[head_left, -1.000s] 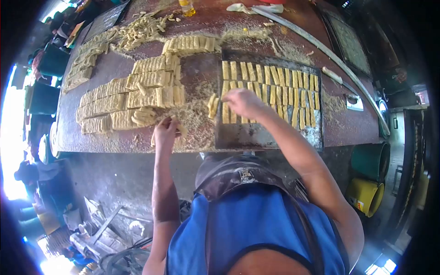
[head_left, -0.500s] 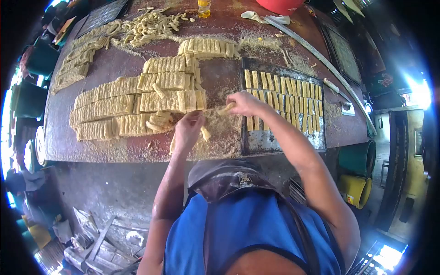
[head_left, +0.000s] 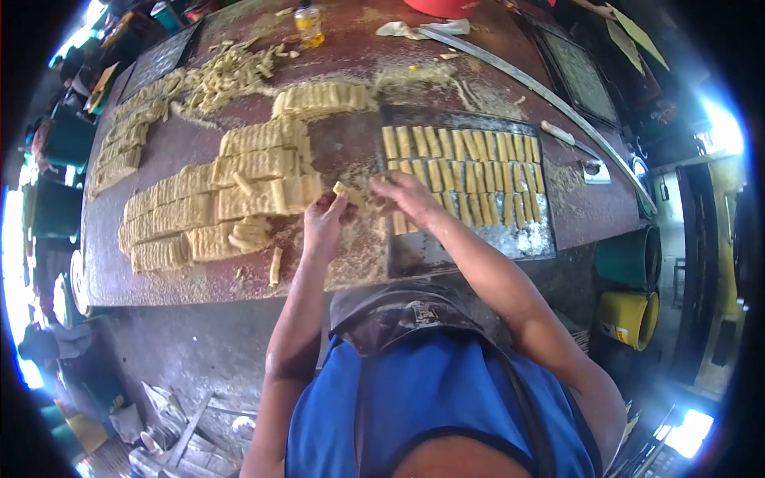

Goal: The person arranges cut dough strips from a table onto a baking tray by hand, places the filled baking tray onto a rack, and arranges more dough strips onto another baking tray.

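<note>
My left hand (head_left: 322,226) is closed, pinching a short dough stick (head_left: 340,188) between thumb and fingertips above the floury tabletop. Over the left edge of the dark baking tray (head_left: 414,259) is my right hand (head_left: 410,197), its fingers apart and slightly blurred, with nothing visible in them. Rows of dough sticks (head_left: 458,143) lie side by side on that tray. Left of my left hand, cut dough sticks stand packed in long blocks (head_left: 255,199). A single loose dough stick (head_left: 276,266) lies near the table's front edge.
A heap of loose dough strips (head_left: 227,76) lies at the back left, near a bottle of yellow liquid (head_left: 309,25). A long metal strip (head_left: 518,68) curves past a knife (head_left: 558,133) on the right. Green (head_left: 629,256) and yellow buckets (head_left: 627,319) are beside the table.
The view has shifted, so the table contents appear further left. My right hand has moved from the flour patch to the tray's edge, and the dough it held is out of sight.
</note>
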`<state>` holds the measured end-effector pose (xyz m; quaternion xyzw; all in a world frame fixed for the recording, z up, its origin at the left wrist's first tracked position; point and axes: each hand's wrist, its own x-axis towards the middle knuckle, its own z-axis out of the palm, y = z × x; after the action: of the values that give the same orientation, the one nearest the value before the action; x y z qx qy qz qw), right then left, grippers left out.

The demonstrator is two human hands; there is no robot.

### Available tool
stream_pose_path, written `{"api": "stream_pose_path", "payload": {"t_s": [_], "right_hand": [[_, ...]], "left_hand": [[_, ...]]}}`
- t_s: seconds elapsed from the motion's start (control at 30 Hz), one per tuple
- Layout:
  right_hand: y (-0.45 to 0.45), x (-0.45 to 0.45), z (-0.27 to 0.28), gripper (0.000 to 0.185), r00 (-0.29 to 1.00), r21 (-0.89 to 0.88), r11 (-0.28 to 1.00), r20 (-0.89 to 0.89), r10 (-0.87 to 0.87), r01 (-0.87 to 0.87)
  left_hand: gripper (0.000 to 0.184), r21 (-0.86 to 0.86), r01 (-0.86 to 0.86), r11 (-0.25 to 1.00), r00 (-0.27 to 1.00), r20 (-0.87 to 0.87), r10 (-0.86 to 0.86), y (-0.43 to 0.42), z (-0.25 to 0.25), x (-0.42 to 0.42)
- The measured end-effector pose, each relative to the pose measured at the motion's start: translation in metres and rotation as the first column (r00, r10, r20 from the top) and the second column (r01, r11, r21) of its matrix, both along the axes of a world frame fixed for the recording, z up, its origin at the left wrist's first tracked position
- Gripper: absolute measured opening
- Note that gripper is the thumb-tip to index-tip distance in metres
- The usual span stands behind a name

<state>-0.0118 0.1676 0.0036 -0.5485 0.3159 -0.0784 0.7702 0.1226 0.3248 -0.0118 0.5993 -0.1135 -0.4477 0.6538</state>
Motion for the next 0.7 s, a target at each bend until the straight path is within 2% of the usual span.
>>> {"api": "stream_pose_path", "payload": {"t_s": [0.07, 0.1, 0.17, 0.2, 0.27, 0.3, 0.33, 0.4, 0.43, 0.47, 0.53, 0.57, 0.67, 0.7], "right_hand": [[-0.014, -0.022, 0.009, 0.038, 0.983, -0.280, 0.942, -0.039, 0.181, -0.185], [-0.020, -0.036, 0.009, 0.038, 0.987, -0.283, 0.946, -0.047, 0.152, -0.159], [-0.036, -0.066, 0.006, 0.039, 0.963, -0.394, 0.879, -0.096, 0.250, -0.268], [-0.046, -0.085, 0.004, 0.039, 0.971, -0.393, 0.888, -0.098, 0.219, -0.240], [-0.061, -0.120, -0.002, 0.039, 0.985, -0.210, 0.964, -0.094, 0.144, -0.161], [-0.066, -0.133, 0.001, 0.033, 0.988, -0.221, 0.972, -0.147, 0.052, -0.084], [-0.071, -0.148, -0.001, 0.033, 0.988, -0.211, 0.975, -0.148, 0.043, -0.074], [-0.082, -0.176, -0.002, 0.029, 0.998, -0.379, 0.925, -0.061, 0.019, -0.040], [-0.087, -0.188, -0.001, 0.029, 0.998, -0.379, 0.925, -0.054, 0.013, -0.033], [-0.093, -0.203, 0.001, 0.030, 0.997, -0.365, 0.931, -0.077, -0.014, -0.015], [-0.098, -0.233, 0.005, 0.031, 0.990, -0.337, 0.941, -0.126, -0.071, 0.025], [-0.100, -0.246, 0.010, 0.034, 0.985, -0.275, 0.955, -0.102, -0.140, 0.107], [-0.113, -0.285, 0.010, 0.037, 0.959, -0.234, 0.949, -0.142, -0.246, 0.209], [-0.120, -0.299, 0.004, 0.028, 0.968, -0.209, 0.962, -0.138, -0.209, 0.178]], "left_hand": [[0.023, -0.020, 0.083, 0.996, 0.997, 0.004, -0.083, -0.016, 0.004, -0.023], [0.023, 0.001, 0.144, 0.990, 0.989, 0.046, -0.144, -0.026, 0.008, -0.037], [0.023, 0.078, 0.260, 0.962, 0.956, 0.122, -0.268, -0.046, 0.020, -0.065], [0.023, 0.078, 0.292, 0.953, 0.947, 0.120, -0.299, -0.059, 0.021, -0.081], [0.026, 0.060, 0.285, 0.957, 0.941, 0.172, -0.291, -0.079, 0.021, -0.111], [0.027, 0.071, 0.291, 0.954, 0.938, 0.174, -0.299, -0.090, 0.029, -0.129], [0.027, 0.081, 0.301, 0.950, 0.935, 0.169, -0.311, -0.100, 0.024, -0.143], [0.028, 0.063, 0.310, 0.949, 0.950, 0.002, -0.311, -0.119, 0.008, -0.162], [0.027, 0.052, 0.328, 0.943, 0.945, -0.015, -0.328, -0.128, 0.003, -0.169], [0.027, 0.051, 0.333, 0.941, 0.943, -0.009, -0.333, -0.136, -0.002, -0.176], [0.028, 0.054, 0.360, 0.932, 0.930, -0.106, -0.353, -0.156, 0.004, -0.205], [0.032, 0.058, 0.355, 0.933, 0.931, -0.114, -0.347, -0.168, 0.009, -0.219], [0.037, 0.054, 0.404, 0.913, 0.913, -0.079, -0.400, -0.200, 0.011, -0.251], [0.042, 0.079, 0.444, 0.892, 0.896, -0.028, -0.443, -0.211, 0.004, -0.260]]}}
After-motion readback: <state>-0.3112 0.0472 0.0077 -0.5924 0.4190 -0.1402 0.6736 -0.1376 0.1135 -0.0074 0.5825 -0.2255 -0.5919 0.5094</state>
